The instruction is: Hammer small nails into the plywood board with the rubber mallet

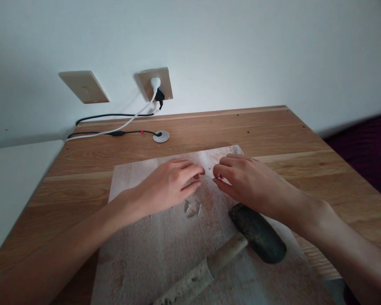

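Observation:
My left hand (173, 184) hovers over the board's far part, fingers curled and thumb close to the forefinger. Facing it, my right hand (241, 176) has its thumb and fingertips pinched together. A faint thin line, perhaps a thread or wire, runs between the two hands; its kind is too fine to make out. Below the hands, nails or screws (200, 209) stick up from the whitish wooden board (139, 254), and several more are partly hidden by my left hand. A hammer (257, 233) with a dark head and a worn wooden handle lies on the board below my right hand.
The board rests on a wooden table (266, 127) against a white wall. White and black cables (123, 125) run along the back left from a wall socket (165, 80) and a round cable hole (161, 136). A white surface (15, 178) adjoins at left.

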A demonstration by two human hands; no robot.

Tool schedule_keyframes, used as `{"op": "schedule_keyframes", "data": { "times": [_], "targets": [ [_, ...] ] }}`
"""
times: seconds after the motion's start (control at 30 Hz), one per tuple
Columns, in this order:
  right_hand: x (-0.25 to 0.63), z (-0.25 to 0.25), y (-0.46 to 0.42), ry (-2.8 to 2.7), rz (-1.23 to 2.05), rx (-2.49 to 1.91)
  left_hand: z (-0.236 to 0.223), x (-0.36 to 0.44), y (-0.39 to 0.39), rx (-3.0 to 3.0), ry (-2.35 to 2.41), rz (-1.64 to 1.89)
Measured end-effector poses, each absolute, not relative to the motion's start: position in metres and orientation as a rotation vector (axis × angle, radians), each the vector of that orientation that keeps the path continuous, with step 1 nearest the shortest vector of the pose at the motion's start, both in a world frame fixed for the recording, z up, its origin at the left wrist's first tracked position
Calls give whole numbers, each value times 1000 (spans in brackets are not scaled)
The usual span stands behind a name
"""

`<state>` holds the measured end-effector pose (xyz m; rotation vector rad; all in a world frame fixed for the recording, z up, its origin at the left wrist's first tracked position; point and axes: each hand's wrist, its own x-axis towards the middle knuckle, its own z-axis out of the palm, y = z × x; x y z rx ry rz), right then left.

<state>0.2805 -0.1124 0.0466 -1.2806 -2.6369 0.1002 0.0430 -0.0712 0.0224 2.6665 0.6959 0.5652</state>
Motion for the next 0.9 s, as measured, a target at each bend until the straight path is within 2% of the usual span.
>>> {"op": "schedule_keyframes", "data": {
  "times": [0.37,0.5,0.67,0.9],
  "targets": [
    [278,57,-122,-2483,308,-1134,24,58,-83,2140,759,707],
    [297,51,-125,-2441,246,-1193,23,41,-95,2251,815,668],
    [328,41,-124,-2430,80,-1493,24,9,-108,2377,898,674],
    [311,38,-125,-2568,88,-1688,15,-8,-114,2502,857,650]
  ]
}}
